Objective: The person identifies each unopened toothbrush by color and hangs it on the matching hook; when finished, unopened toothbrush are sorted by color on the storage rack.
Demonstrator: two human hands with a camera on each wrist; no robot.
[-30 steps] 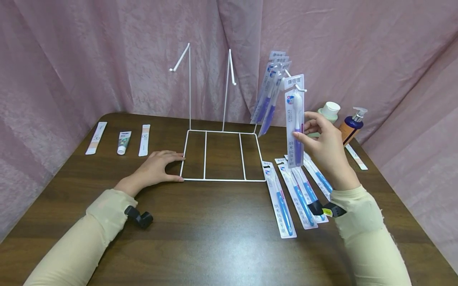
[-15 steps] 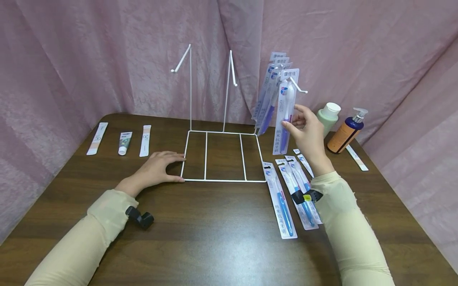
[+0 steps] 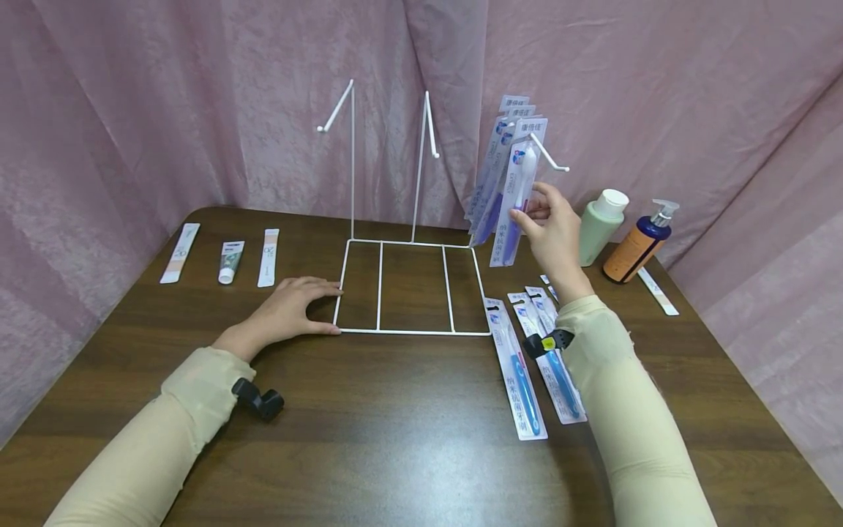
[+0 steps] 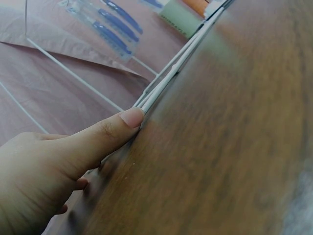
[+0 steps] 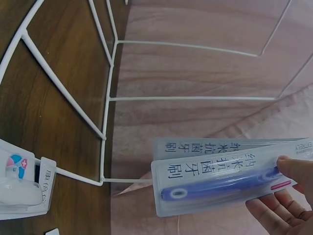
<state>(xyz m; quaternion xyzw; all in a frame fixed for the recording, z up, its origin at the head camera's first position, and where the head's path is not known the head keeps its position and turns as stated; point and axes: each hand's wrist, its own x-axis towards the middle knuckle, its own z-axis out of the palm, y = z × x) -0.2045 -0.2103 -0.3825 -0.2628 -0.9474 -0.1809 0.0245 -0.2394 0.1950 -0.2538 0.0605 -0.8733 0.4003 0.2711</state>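
My right hand [image 3: 555, 230] pinches a packaged purple toothbrush [image 3: 516, 194] between thumb and fingers. The pack's top sits on the right hook [image 3: 548, 152] of a white wire rack [image 3: 415, 333]. Behind it, several similar purple toothbrush packs [image 3: 489, 165] hang on the same hook. In the right wrist view the held toothbrush pack [image 5: 225, 183] overlaps those behind, thumb on its face. My left hand [image 3: 290, 311] rests at the rack's left side, fingers extended, thumb at the front corner. The left wrist view has the thumb [image 4: 112, 129] against the rack's wire [image 4: 168, 76].
Blue toothbrush packs [image 3: 514, 369] lie on the table right of the rack, partly under my right forearm. A green bottle [image 3: 599, 230] and an orange pump bottle [image 3: 632, 252] stand behind. A small tube [image 3: 230, 260] and slim sachets [image 3: 268, 258] lie left. Two other hooks [image 3: 334, 108] carry nothing.
My right hand has moved left and back, sliding the purple toothbrush pack from the hook's tip along the hook toward the others. The left hand stays at the rack.
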